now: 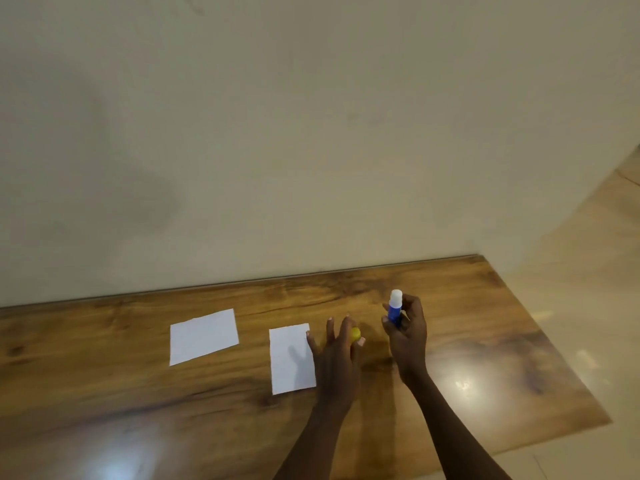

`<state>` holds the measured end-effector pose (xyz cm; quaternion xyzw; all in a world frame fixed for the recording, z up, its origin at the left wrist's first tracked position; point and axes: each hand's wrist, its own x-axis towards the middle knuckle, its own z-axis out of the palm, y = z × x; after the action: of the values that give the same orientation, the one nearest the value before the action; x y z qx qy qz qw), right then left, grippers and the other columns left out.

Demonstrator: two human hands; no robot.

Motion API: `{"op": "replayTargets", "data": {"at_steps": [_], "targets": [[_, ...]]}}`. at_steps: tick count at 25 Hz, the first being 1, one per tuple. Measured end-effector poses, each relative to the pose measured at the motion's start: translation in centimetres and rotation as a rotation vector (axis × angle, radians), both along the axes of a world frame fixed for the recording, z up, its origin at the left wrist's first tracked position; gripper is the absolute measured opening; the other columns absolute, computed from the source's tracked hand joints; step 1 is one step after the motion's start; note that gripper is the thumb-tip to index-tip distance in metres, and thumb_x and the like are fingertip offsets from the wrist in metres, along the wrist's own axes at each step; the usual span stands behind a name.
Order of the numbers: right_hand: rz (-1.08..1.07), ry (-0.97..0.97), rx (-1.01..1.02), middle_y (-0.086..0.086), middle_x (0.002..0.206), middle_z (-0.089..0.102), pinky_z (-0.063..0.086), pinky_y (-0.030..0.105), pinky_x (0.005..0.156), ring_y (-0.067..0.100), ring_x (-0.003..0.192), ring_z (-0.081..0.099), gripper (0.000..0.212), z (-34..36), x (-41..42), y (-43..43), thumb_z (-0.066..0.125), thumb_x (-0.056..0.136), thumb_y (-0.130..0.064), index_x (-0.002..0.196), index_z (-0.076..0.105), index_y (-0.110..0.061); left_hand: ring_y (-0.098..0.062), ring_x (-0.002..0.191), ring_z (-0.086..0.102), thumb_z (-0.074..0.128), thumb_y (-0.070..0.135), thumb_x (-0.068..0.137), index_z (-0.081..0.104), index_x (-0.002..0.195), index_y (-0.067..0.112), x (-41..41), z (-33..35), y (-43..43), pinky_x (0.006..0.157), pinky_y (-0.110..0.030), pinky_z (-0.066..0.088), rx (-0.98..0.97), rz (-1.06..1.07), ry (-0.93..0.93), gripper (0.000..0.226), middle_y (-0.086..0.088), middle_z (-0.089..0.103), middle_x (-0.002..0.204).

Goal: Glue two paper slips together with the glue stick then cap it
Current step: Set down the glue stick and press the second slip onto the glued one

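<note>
Blue glue stick (394,311) between right fingers (414,307)

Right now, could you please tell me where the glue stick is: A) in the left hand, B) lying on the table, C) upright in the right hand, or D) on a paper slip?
C: the right hand grips the glue stick upright, its white tip bare.

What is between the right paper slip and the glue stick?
The left hand, a yellow cap by its thumb, lies between slip and glue stick, in the head view.
</note>
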<state>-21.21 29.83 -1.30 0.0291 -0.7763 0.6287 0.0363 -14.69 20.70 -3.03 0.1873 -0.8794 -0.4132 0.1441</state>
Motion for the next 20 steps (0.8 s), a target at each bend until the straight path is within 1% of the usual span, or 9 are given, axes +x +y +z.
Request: {"op": "replayTargets", "data": {"at_steps": [2, 4, 6, 7, 9, 13, 15, 17, 20], "targets": [[0.062, -0.030, 0.040, 0.007, 0.098, 0.055, 0.048, 0.036, 0.082, 0.026, 0.095, 0.057, 0.038, -1.2, -0.1, 1.1, 0.054, 0.076, 0.014, 0.100, 0.046, -0.014, -0.027, 0.140, 0.022, 0.045, 0.030, 0.089, 0.038, 0.132, 0.018, -0.5, -1.2, 0.4, 0.104, -0.040, -0.023, -0.080, -0.010, -0.016, 0.045, -0.009, 0.035, 0.146], [0.105, -0.039, 0.113, 0.007, 0.097, 0.057, 0.048, 0.029, 0.081, 0.022, 0.092, 0.057, 0.041, -2.5, 0.1, 1.8, 0.054, 0.075, 0.014, 0.096, 0.046, -0.021, -0.026, 0.141, 0.016, 0.048, 0.026, 0.089, 0.034, 0.134, 0.018, -0.4, -2.2, 0.4, 0.103, -0.042, -0.024, -0.175, -0.051, -0.069, 0.047, -0.007, 0.034, 0.147], [0.103, -0.057, 0.169, -0.001, 0.091, 0.057, 0.045, 0.018, 0.075, 0.012, 0.087, 0.056, 0.048, -3.3, 0.2, 2.2, 0.055, 0.076, 0.012, 0.090, 0.044, -0.033, -0.026, 0.141, 0.016, 0.049, 0.024, 0.089, 0.034, 0.134, 0.017, -0.3, -2.7, 0.4, 0.104, -0.044, -0.021, -0.225, -0.061, -0.083, 0.048, -0.007, 0.035, 0.147], [0.105, -0.064, 0.187, -0.007, 0.089, 0.056, 0.043, 0.013, 0.072, 0.008, 0.086, 0.056, 0.048, -3.5, 0.1, 2.2, 0.056, 0.076, 0.010, 0.089, 0.043, -0.034, -0.028, 0.140, 0.020, 0.052, 0.022, 0.087, 0.038, 0.132, 0.015, -0.2, -2.8, 0.4, 0.105, -0.047, -0.017, -0.230, -0.056, -0.070, 0.048, -0.009, 0.038, 0.145], [0.114, -0.077, 0.204, -0.013, 0.089, 0.055, 0.042, 0.008, 0.067, 0.004, 0.085, 0.056, 0.046, -3.7, 0.0, 2.3, 0.056, 0.077, 0.008, 0.093, 0.042, -0.032, -0.031, 0.138, 0.024, 0.055, 0.019, 0.086, 0.042, 0.130, 0.013, -0.3, -2.6, 0.6, 0.106, -0.048, -0.014, -0.232, -0.043, -0.071, 0.047, -0.011, 0.042, 0.142], [0.119, -0.086, 0.213, -0.008, 0.086, 0.055, 0.041, 0.013, 0.072, 0.006, 0.083, 0.055, 0.040, -3.4, 0.0, 2.5, 0.057, 0.075, 0.010, 0.095, 0.042, -0.021, -0.027, 0.141, 0.016, 0.050, 0.022, 0.088, 0.036, 0.133, 0.020, -0.3, -2.1, 0.7, 0.105, -0.045, -0.020, -0.212, -0.060, -0.123, 0.048, -0.006, 0.034, 0.148], [0.125, -0.093, 0.237, -0.005, 0.085, 0.055, 0.042, 0.019, 0.074, 0.009, 0.082, 0.054, 0.041, -3.2, -0.1, 2.6, 0.057, 0.072, 0.013, 0.094, 0.043, -0.019, -0.025, 0.142, 0.012, 0.047, 0.026, 0.089, 0.029, 0.137, 0.025, -0.3, -1.7, 0.5, 0.102, -0.044, -0.025, -0.228, -0.084, -0.164, 0.051, -0.002, 0.028, 0.150], [0.123, -0.105, 0.259, 0.001, 0.087, 0.056, 0.044, 0.026, 0.078, 0.015, 0.082, 0.054, 0.041, -2.9, -0.2, 2.6, 0.059, 0.071, 0.012, 0.095, 0.045, -0.017, -0.024, 0.143, 0.008, 0.044, 0.030, 0.090, 0.019, 0.139, 0.029, -0.3, -1.5, 0.4, 0.099, -0.044, -0.028, -0.260, -0.101, -0.205, 0.055, 0.001, 0.022, 0.152], [0.120, -0.134, 0.260, 0.009, 0.092, 0.057, 0.046, 0.037, 0.085, 0.024, 0.087, 0.055, 0.037, -2.8, -0.2, 2.5, 0.059, 0.071, 0.012, 0.096, 0.047, -0.013, -0.023, 0.143, 0.007, 0.043, 0.030, 0.090, 0.012, 0.140, 0.032, -0.4, -1.1, 0.3, 0.099, -0.045, -0.028, -0.270, -0.119, -0.242, 0.058, 0.003, 0.020, 0.153]]}}
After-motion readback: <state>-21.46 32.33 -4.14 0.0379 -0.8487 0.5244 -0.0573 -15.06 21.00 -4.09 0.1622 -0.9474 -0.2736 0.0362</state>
